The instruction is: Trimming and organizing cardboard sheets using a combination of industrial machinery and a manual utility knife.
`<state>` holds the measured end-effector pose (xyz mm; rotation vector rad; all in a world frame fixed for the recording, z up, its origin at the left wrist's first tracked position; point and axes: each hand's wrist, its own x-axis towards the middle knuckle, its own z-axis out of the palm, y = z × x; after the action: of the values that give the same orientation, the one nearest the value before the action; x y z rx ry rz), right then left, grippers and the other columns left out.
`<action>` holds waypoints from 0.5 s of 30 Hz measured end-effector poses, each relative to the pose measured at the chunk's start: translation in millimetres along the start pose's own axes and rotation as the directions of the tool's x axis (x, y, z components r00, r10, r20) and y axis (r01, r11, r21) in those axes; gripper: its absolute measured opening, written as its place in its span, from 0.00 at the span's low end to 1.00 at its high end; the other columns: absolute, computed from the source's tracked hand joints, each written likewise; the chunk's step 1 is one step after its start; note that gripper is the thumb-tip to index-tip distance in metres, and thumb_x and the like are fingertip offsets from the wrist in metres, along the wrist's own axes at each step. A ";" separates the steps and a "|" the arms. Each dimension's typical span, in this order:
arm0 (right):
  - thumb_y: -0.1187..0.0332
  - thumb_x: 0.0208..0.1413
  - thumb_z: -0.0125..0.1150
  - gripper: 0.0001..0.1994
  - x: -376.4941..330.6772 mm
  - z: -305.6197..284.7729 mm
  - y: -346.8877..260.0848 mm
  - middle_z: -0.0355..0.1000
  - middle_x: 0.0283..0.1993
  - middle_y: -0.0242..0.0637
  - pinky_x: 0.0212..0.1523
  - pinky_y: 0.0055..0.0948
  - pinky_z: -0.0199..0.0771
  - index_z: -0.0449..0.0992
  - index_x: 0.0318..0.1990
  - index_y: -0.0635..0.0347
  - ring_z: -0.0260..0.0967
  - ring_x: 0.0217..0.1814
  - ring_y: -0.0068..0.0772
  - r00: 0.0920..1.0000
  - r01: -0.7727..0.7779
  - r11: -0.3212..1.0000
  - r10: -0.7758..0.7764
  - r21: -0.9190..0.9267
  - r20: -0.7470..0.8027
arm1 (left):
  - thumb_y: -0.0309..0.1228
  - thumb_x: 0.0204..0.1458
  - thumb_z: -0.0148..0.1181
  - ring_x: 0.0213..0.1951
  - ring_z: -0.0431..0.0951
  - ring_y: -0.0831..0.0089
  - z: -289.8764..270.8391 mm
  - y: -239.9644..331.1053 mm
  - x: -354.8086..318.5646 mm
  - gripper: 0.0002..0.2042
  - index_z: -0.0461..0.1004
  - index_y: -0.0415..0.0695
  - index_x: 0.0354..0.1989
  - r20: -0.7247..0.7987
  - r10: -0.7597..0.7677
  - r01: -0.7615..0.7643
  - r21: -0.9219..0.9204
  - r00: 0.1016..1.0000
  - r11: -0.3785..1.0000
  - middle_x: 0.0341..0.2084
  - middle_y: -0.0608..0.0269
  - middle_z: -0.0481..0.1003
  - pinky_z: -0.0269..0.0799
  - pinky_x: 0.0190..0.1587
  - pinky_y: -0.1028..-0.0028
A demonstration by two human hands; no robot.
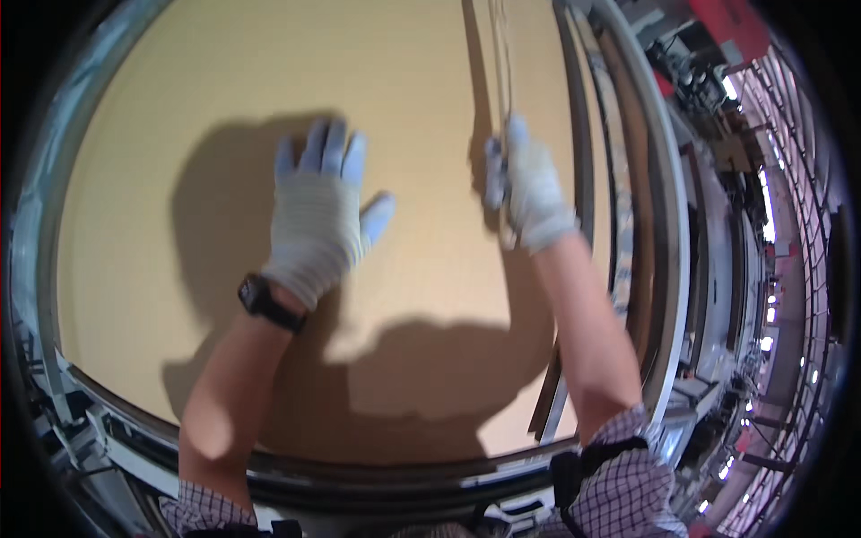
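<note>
A large pale tan board (408, 117) fills the middle of the view. Over its left half is my left hand (316, 206), in a white knitted glove with blue-grey fingertips, its fingers spread and nothing in them. My right hand (529, 184), gloved alike, is closed round a long thin light-coloured strip (502, 58). That strip runs from the far edge of the view down through the fist, and its near end (508, 238) pokes out below. Its shadow falls on the board beside it. Whether my left palm presses on the board, I cannot tell.
Along the board's right side lie several long dark and light strips (614, 170), inside a curved-looking metal edge (668, 206). A metal rim (359, 462) borders the near side. Machinery (686, 76) and a red panel (735, 31) stand at the far right.
</note>
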<state>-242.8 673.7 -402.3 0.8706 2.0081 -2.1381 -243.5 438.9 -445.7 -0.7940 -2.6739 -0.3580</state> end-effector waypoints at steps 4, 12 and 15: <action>0.42 0.64 0.46 0.26 -1.4 -7.6 16.9 0.61 0.16 0.25 0.11 0.22 0.53 0.70 0.29 0.56 0.52 0.11 0.19 0.993 -0.026 0.987 0.007 -0.156 -0.115 | 0.44 0.50 0.62 0.60 0.65 0.49 19.9 -8.5 -9.4 0.33 0.63 0.36 0.60 0.018 0.027 -0.028 0.055 0.999 0.998 0.57 0.44 0.67 0.55 0.63 0.50; 0.44 0.64 0.47 0.24 0.9 -4.1 20.4 0.59 0.17 0.23 0.13 0.21 0.54 0.70 0.32 0.58 0.50 0.13 0.17 0.997 0.001 0.998 -0.006 -0.062 -0.078 | 0.45 0.52 0.61 0.62 0.64 0.51 17.3 6.9 -28.2 0.33 0.63 0.38 0.61 -0.015 0.028 -0.027 0.093 0.999 0.995 0.59 0.44 0.65 0.55 0.63 0.50; 0.43 0.63 0.47 0.25 -37.4 -10.5 25.4 0.59 0.17 0.23 0.15 0.20 0.54 0.71 0.30 0.58 0.51 0.14 0.16 0.986 0.141 0.967 -0.157 -0.211 -0.063 | 0.46 0.53 0.60 0.62 0.63 0.51 12.4 10.6 -34.4 0.33 0.62 0.39 0.62 0.022 0.034 -0.036 0.133 0.999 0.991 0.60 0.45 0.65 0.55 0.63 0.49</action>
<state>-197.0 668.2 -407.9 0.8085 2.3541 -1.9450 -213.2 435.0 -468.5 -0.8063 -2.6655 -0.1621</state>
